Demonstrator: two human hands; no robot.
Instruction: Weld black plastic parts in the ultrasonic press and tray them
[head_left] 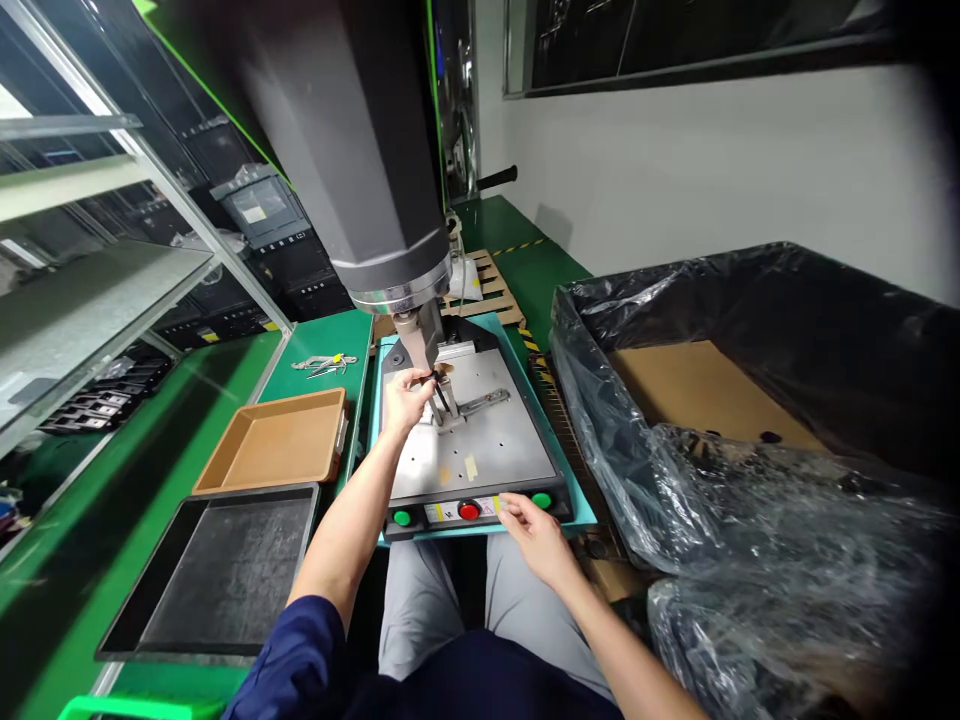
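Head view: the left hand [405,398] is reached in under the press horn [424,340], its grip clenched on a small dark part [437,378]. The part is pinched between thumb and fingertips just above the metal fixture [452,412] on the grey base plate [495,450]. Whether the part already touches the fixture cannot be told. The right hand [536,535] is held with a released grip at the front panel, just beside the right green button [541,500] and near the red button [469,511]; nothing is grasped by it. A brown tray [277,440] and a black tray [225,570] are laid on the green bench [150,430] to the left, and a plastic-lined box [750,400] is set to the right. The step in hand is judged to be the seating of the part on the fixture. A square seat is called for next, with fingers drawn clear of the horn before any button is pressed.
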